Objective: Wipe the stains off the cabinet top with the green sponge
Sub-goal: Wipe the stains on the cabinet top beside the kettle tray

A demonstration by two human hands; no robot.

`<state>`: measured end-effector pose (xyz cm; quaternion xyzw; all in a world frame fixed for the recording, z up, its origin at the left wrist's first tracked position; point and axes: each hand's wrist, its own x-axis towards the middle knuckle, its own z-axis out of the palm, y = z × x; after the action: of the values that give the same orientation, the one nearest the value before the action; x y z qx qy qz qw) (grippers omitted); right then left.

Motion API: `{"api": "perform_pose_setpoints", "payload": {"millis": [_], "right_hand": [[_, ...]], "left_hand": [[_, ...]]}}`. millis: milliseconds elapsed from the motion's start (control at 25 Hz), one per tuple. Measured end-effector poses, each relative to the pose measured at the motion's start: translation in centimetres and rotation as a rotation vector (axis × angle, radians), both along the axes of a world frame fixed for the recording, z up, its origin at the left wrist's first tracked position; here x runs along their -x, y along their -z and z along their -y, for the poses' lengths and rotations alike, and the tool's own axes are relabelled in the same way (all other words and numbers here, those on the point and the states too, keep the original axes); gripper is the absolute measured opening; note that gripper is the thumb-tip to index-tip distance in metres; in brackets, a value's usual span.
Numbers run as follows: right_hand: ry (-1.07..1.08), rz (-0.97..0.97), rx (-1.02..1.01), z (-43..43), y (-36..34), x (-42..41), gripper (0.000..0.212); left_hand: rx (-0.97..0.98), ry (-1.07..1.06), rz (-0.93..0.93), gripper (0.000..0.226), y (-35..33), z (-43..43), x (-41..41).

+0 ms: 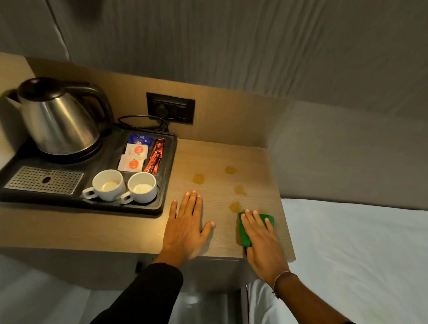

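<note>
Several yellow-brown stains mark the wooden cabinet top [217, 159]: one stain [198, 179] on the left, one [231, 170] further back, one [239, 190] in the middle and one [235, 207] nearest the front. The green sponge [245, 232] lies flat near the front right edge, just below the nearest stain. My right hand [260, 236] presses on top of the sponge and covers most of it. My left hand [186, 226] rests flat on the wood beside it, fingers spread, holding nothing.
A black tray [164, 190] on the left carries a steel kettle [57, 116], two white cups [108, 184] [142, 187] and sachets [135, 156]. A wall socket [170, 108] sits behind. A white bed [364, 253] adjoins the cabinet's right side.
</note>
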<state>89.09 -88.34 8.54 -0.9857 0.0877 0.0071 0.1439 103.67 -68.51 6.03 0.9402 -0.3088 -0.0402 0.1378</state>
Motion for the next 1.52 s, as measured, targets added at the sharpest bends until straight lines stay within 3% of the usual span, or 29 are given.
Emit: {"api": "perform_pose_setpoints", "payload": {"millis": [160, 240, 360, 480, 640, 720, 800, 920, 1080, 1200, 1360, 1520], "right_hand": [[-0.117, -0.015, -0.056, 2.5, 0.5, 4.2, 0.088], [-0.055, -0.009, -0.079, 5.0, 0.2, 3.6, 0.086], [0.097, 0.033, -0.094, 6.6, -0.8, -3.3, 0.082], [0.039, 0.051, -0.130, 3.5, -1.7, -9.8, 0.079], [-0.302, 0.011, -0.141, 1.2, 0.6, -4.0, 0.095], [-0.335, 0.005, -0.106, 4.2, 1.1, -0.3, 0.102], [-0.255, 0.006, -0.122, 8.5, 0.7, -0.6, 0.097], [-0.075, 0.026, -0.128, 12.0, -0.9, -7.7, 0.076], [0.016, 0.053, -0.079, 9.1, -1.8, -20.0, 0.073], [-0.120, 0.071, -0.131, 4.6, -1.1, -21.7, 0.079], [-0.537, -0.005, -0.117, 4.3, 0.5, -13.1, 0.083], [-0.500, -0.039, -0.127, 10.4, 0.1, -11.0, 0.086]], "left_hand": [[0.047, 0.005, 0.024, 0.086, 0.8, -0.2, -0.1], [0.046, 0.007, 0.024, 0.086, 0.9, -0.4, -0.1], [0.049, -0.004, 0.017, 0.085, 1.0, -0.3, 0.0], [0.080, -0.022, 0.034, 0.084, 1.2, -0.2, 0.0], [0.078, -0.026, 0.039, 0.085, 1.4, -0.1, 0.2], [0.086, -0.027, 0.032, 0.084, 1.5, -0.2, 0.1], [0.096, -0.025, 0.027, 0.084, 1.5, -0.2, 0.1], [0.104, -0.029, 0.027, 0.084, 1.6, -0.2, 0.1], [0.117, -0.039, 0.025, 0.084, 1.6, -0.1, 0.1], [0.098, -0.034, 0.023, 0.084, 1.5, -0.1, 0.1], [0.106, -0.036, 0.021, 0.085, 1.4, -0.1, 0.1], [0.113, -0.032, 0.010, 0.085, 1.4, -0.2, 0.1]]}}
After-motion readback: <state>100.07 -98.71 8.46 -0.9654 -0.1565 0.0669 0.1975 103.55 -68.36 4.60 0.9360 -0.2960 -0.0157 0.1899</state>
